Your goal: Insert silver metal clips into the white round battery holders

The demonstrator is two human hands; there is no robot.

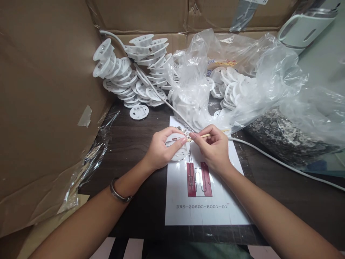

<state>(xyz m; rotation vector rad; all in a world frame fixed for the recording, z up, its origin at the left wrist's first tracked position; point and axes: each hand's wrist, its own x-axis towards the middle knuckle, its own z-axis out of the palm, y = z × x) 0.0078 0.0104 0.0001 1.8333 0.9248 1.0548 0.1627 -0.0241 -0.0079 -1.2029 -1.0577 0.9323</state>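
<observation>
Currently, clock directions read from the white disc [181,155], 12 being the far side; disc is raised in hand above the top part of a printed sheet [178,187]. Left hand [161,149]: fingers grasping the disc at its rim, thumb across the upper face, which shows small slots and fittings. Right hand [215,145]: thumb and forefinger pinched on a thin wooden stick [206,135], one end at the disc's 3 o'clock rim; contact with the disc cannot be told. Sheet lies on the dark bench [129,144], red-and-white drawing between 4 and 5 o'clock, lettering "DRS-206DC-E001-01" at 5. Loose disc [139,112] flat at 10 o'clock; leaning stacks of similar discs [124,77] at 11. Clear plastic bag [272,72] toward 2 o'clock, more discs beneath or inside; pale mug [299,30] beyond it, tilted. Small metal parts [285,133] heaped in plastic at 3 o'clock. White cable [165,99] runs from 11 round to 3. Cardboard [48,108] stands at 9 to 10.
</observation>
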